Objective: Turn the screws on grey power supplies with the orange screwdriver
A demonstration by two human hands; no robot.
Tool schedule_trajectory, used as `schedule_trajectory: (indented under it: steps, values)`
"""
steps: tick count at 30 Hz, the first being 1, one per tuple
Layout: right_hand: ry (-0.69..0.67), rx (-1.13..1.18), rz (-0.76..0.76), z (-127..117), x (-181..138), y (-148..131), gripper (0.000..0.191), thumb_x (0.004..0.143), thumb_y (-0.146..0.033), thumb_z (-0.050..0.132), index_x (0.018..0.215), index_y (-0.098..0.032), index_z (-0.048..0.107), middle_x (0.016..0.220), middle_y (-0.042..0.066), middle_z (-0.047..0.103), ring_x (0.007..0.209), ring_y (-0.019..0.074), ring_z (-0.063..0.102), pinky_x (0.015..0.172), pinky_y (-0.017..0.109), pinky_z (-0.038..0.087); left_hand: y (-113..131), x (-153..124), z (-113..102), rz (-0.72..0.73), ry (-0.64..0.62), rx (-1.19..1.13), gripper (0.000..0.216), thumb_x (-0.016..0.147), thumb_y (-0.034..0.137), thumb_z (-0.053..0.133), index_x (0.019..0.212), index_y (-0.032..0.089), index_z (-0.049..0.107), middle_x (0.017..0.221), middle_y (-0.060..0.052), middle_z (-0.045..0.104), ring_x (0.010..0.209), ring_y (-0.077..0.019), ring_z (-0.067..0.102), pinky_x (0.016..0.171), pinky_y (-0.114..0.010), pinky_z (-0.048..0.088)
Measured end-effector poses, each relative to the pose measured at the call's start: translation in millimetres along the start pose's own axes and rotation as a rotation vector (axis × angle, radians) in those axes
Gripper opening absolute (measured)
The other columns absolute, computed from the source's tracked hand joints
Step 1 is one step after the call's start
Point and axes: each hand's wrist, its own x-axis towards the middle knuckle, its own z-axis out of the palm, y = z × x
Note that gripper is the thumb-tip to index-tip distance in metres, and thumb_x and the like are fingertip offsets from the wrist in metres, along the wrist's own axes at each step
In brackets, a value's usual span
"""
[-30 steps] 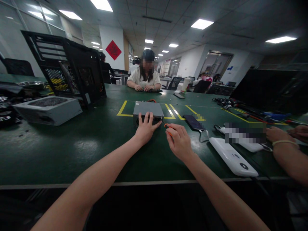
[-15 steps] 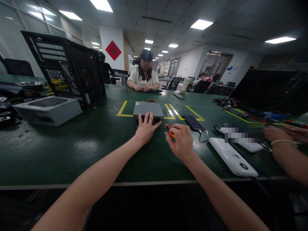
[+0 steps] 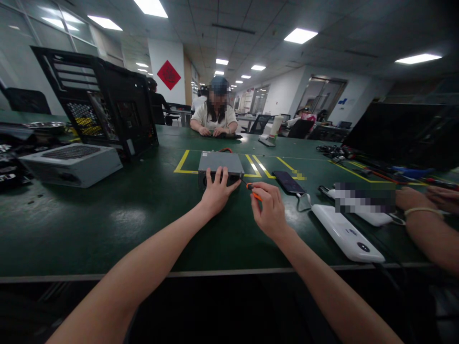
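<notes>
A grey metal computer power supply [image 3: 225, 160] lies on the green table in front of me. My left hand [image 3: 215, 192] rests against its near face and top edge, fingers spread apart and thumb stretched toward the right corner. In my right hand [image 3: 269, 208] is an orange and black screwdriver [image 3: 250, 186], pinched between thumb and fingers. Its thin shaft points left to the front right corner of the power supply, by my left thumb. The exact spot the tip touches is too small to make out.
Left stand a black computer case [image 3: 107, 102] and another power supply [image 3: 73, 162]. To the right lie a phone [image 3: 288, 182], a white power bank [image 3: 346, 233] and cables. A person [image 3: 214, 114] sits opposite; another person's hands [image 3: 416, 198] are at the right edge.
My right hand's fingers have shifted slightly around the screwdriver handle, and the screwdriver has turned a little. My left hand and the power supply stay in place. The person opposite has lowered their head.
</notes>
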Motion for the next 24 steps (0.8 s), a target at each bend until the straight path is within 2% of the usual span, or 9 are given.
schedule_trajectory:
  steps: [2,6,10,14,18,22,24]
  values:
    - [0.01,0.031,0.026,0.6,0.0,0.3,0.033,0.083,-0.009,0.049,0.114,-0.02,0.043,0.109,0.012,0.053,0.103,0.0217,0.052,0.082,0.039,0.049,0.0,-0.2,-0.5,-0.002,-0.003,0.001,0.051,0.085,0.019,0.048,0.134,0.035,0.04,0.142,-0.015,0.03,0.132,-0.0363,0.025,0.102,-0.065,0.013]
    - [-0.037,0.016,0.01,1.0,-0.1,1.3,0.027,0.083,-0.011,0.05,0.107,-0.022,0.047,0.103,0.009,0.056,0.097,0.0209,0.054,0.081,0.039,0.05,-0.1,-0.3,-0.5,0.002,-0.001,-0.005,0.052,0.085,0.02,0.049,0.134,0.036,0.04,0.142,-0.014,0.03,0.132,-0.0363,0.024,0.102,-0.065,0.013]
    - [-0.017,0.046,0.036,0.7,-0.5,1.2,0.033,0.082,-0.008,0.048,0.113,-0.021,0.043,0.111,0.012,0.052,0.104,0.0222,0.052,0.082,0.04,0.05,0.0,-0.2,-0.6,-0.006,-0.002,0.0,0.052,0.085,0.02,0.049,0.134,0.036,0.039,0.142,-0.014,0.03,0.132,-0.0356,0.023,0.103,-0.065,0.012]
    - [-0.054,0.0,0.019,0.3,-0.6,0.5,0.026,0.082,-0.011,0.05,0.105,-0.023,0.047,0.104,0.009,0.055,0.097,0.0216,0.053,0.08,0.04,0.049,0.1,-0.2,-0.9,-0.004,-0.003,-0.011,0.051,0.086,0.021,0.048,0.134,0.037,0.04,0.143,-0.013,0.03,0.133,-0.035,0.023,0.103,-0.065,0.013]
    - [-0.038,0.023,0.024,-0.5,0.1,-0.2,0.028,0.083,-0.01,0.048,0.108,-0.022,0.046,0.11,0.011,0.052,0.102,0.022,0.052,0.081,0.039,0.049,0.0,-0.3,0.5,-0.006,0.015,-0.011,0.051,0.085,0.02,0.05,0.133,0.037,0.041,0.142,-0.012,0.031,0.132,-0.0351,0.023,0.102,-0.065,0.014]
    - [-0.042,-0.052,0.002,-1.8,0.9,-1.0,0.017,0.082,-0.015,0.053,0.097,-0.023,0.05,0.098,0.008,0.054,0.091,0.0207,0.053,0.075,0.037,0.049,-0.3,-0.4,1.3,0.002,0.02,-0.013,0.05,0.085,0.021,0.049,0.133,0.036,0.042,0.142,-0.013,0.031,0.132,-0.0356,0.023,0.102,-0.065,0.013]
    - [-0.029,-0.025,-0.017,-1.9,0.9,-1.2,0.022,0.082,-0.011,0.051,0.101,-0.022,0.048,0.099,0.008,0.055,0.092,0.0204,0.053,0.077,0.036,0.049,-0.3,-0.4,0.7,0.005,0.011,-0.017,0.051,0.085,0.021,0.049,0.133,0.036,0.041,0.142,-0.013,0.03,0.132,-0.0356,0.023,0.102,-0.065,0.013]
